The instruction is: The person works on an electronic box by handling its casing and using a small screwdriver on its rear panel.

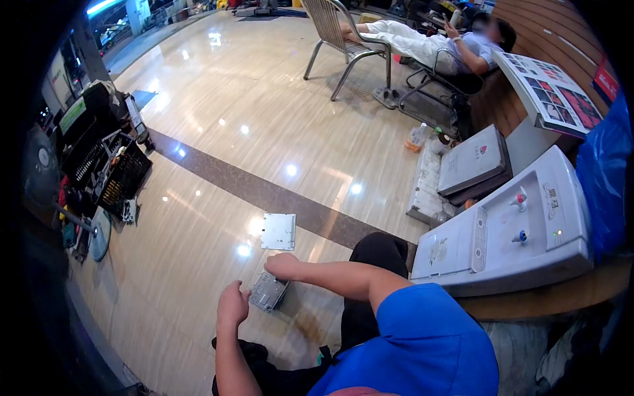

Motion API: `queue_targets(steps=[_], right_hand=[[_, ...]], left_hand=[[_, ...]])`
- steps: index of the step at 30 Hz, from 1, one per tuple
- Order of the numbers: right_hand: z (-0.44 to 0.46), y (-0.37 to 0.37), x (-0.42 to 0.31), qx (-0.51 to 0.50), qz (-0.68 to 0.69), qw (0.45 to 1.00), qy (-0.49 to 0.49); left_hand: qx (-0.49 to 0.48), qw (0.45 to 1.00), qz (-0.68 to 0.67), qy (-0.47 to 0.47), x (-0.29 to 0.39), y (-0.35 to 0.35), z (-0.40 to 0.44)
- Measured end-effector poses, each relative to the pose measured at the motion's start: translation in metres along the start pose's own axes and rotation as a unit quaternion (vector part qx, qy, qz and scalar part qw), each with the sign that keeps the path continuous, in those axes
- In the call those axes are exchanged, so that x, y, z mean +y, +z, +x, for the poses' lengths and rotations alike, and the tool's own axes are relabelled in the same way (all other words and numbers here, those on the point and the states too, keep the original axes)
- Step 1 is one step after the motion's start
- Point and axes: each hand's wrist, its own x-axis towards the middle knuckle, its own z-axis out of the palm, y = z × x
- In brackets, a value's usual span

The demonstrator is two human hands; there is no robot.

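On the tiled floor in front of me sits a small grey metal box [269,292] with slots in its top. My right hand [282,265] is at the box's far edge, its fingers curled; what they hold, if anything, is too small to make out. Beside the box's left edge is my left hand [234,303], thumb and forefinger apart, with nothing visible in it. A flat white panel [279,231] lies on the floor just beyond my right hand.
A white water dispenser [462,244] stands at the right, near a stacked pair of grey cases [471,160]. Black crates [123,173] with tools are at the left. Farther off, a person [422,46] reclines with legs on a metal chair [353,46].
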Motion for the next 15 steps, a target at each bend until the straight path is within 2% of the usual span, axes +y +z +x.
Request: queue_targets(steps=[2,3,4,5,6,8,9,11,15], right_hand=[[0.000,-0.015,-0.014,0.039,0.004,0.998,-0.042],[-0.002,-0.025,-0.022,0.041,0.004,0.998,-0.042],[-0.003,-0.035,-0.031,0.061,0.017,0.997,-0.054],[-0.005,-0.045,-0.039,0.081,0.029,0.994,-0.064],[-0.007,-0.053,-0.045,0.082,0.029,0.994,-0.064],[-0.012,-0.064,-0.051,0.102,0.038,0.991,-0.079],[-0.014,-0.066,-0.050,0.121,0.045,0.987,-0.092],[-0.014,-0.070,-0.048,0.138,0.055,0.984,-0.096],[-0.012,-0.072,-0.046,0.144,0.070,0.982,-0.100]], left_hand=[[0.108,0.991,-0.085,0.000,-0.010,0.016,0.012],[0.109,0.991,-0.083,0.001,-0.011,0.023,0.017],[0.096,0.965,-0.238,-0.055,-0.010,0.028,0.021],[0.080,0.912,-0.387,-0.108,-0.011,0.033,0.025],[0.080,0.913,-0.386,-0.107,-0.008,0.032,0.026],[0.020,0.780,-0.601,-0.172,0.002,0.030,0.027],[0.019,0.781,-0.601,-0.171,0.002,0.030,0.028],[-0.035,0.714,-0.694,-0.091,-0.004,0.031,0.028],[-0.051,0.674,-0.733,-0.075,-0.004,0.035,0.033]])
